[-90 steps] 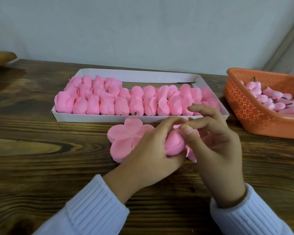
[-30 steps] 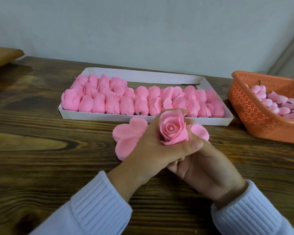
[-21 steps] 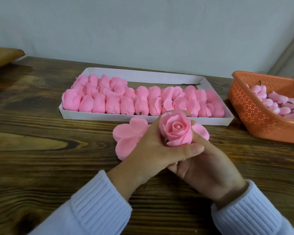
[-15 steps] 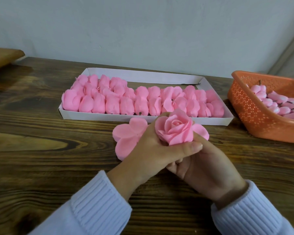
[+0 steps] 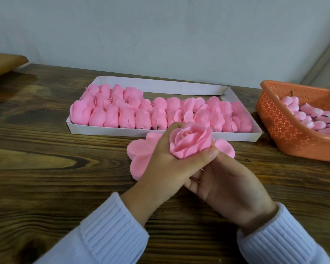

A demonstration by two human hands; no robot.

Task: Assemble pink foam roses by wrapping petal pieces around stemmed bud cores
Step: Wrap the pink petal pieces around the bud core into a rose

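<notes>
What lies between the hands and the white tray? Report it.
In the head view, a stack of flat pink petal pieces lies on the table there, partly hidden behind the left hand gripping the rose.

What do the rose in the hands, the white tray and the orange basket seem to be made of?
The rose: probably soft foam, matte; its thick petals bend smoothly. The white tray: apparently thin cardboard, matte; folded walls. The orange basket: likely moulded plastic, slightly glossy; perforated wall.

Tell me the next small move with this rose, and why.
Probably lay the rose in the white tray: its petals look fully wrapped in the left hand, the right hand is underneath, and the tray's back row has room.
</notes>
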